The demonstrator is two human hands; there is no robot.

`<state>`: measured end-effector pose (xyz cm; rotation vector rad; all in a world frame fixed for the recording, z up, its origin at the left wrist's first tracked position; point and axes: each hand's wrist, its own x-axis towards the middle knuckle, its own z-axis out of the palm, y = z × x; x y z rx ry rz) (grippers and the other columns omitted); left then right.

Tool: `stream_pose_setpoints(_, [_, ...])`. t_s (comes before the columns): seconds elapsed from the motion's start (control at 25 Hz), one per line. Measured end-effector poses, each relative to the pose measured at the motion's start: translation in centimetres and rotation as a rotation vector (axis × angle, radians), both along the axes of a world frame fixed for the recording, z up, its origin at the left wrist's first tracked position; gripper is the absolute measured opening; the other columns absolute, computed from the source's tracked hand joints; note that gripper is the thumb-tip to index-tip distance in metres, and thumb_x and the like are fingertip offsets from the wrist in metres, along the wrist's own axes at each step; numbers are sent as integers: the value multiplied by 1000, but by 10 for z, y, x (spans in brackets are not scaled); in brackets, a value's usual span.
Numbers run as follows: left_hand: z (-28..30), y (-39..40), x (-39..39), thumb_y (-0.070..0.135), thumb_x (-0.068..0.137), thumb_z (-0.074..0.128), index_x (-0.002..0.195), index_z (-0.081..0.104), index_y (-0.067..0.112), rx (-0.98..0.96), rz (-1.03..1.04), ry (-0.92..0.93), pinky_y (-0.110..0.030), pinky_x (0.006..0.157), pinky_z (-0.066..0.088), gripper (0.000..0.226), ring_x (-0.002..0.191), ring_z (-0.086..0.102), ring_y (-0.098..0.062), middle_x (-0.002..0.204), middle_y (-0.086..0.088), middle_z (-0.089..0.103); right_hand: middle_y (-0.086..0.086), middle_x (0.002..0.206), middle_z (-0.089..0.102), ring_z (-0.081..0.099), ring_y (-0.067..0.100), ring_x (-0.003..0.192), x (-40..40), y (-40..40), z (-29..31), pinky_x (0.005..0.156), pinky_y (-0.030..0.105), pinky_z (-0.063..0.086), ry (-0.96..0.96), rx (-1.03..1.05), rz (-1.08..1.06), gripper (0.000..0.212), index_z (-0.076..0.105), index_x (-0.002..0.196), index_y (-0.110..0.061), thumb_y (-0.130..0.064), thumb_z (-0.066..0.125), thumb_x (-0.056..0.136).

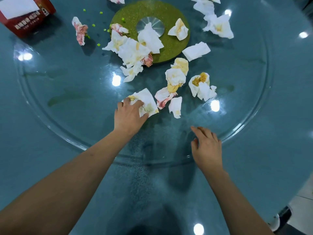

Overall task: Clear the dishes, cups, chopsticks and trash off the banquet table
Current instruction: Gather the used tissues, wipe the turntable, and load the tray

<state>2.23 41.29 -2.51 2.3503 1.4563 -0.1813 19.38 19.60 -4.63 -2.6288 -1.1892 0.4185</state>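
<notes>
Several crumpled, stained white napkins lie scattered over the glass turntable (67, 129) of the teal banquet table. My left hand (129, 114) grips one yellow-stained napkin (147, 100) near the middle, its fingers curled into the paper. Just right of it lie a pink-stained napkin (163, 97) and a small white one (175, 106). My right hand (207, 146) hovers over the turntable's near edge with relaxed fingers and holds nothing. More napkins form a pile (133, 48) by the green disc (169, 11) at the centre.
A red tissue box (28, 19) stands at the far left. Small green food bits (93, 25) dot the glass near a pink-stained napkin (79, 30). More napkins (218, 25) lie at the far right. A chair edge (284, 212) shows at the lower right.
</notes>
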Motion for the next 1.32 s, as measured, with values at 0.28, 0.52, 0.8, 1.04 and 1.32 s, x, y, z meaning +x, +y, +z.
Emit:
stream_pose_setpoints(0.28, [11,23,-12,10,94,59,103,71,11,112,181,-302,-42,76,50,15,94,61,-28,109,-6,67,3,129,64,59,30,111,-27,2,-6,100,50,41,-22,86,17,48,64,136,-22,-10,65,89])
stream_pose_setpoints(0.52, [34,10,16,26,91,66,103,70,18,213,-41,-553,-37,81,49,15,98,60,-22,108,3,69,3,126,66,61,28,107,-48,6,-6,99,48,43,-44,106,26,48,66,134,-22,-11,68,87])
stream_pose_setpoints(0.8, [10,15,61,52,89,65,161,13,24,2,-424,27,-53,117,24,93,152,12,-29,169,9,5,1,128,66,63,25,106,-61,6,-4,93,46,48,-54,98,93,51,65,134,-21,-13,73,83])
stream_pose_setpoints(1.04, [10,47,77,16,92,63,143,40,17,39,-400,-8,-49,98,44,56,117,49,-36,138,-8,51,-1,122,69,66,24,98,-67,10,-5,85,43,52,-46,150,117,53,70,127,-21,-12,80,76])
stream_pose_setpoints(1.32, [26,76,117,23,92,60,140,48,14,295,-414,-144,-51,97,43,51,117,44,-36,130,-12,52,-4,123,69,66,19,99,-73,11,-7,87,40,51,-11,169,144,50,71,124,-22,-15,81,76])
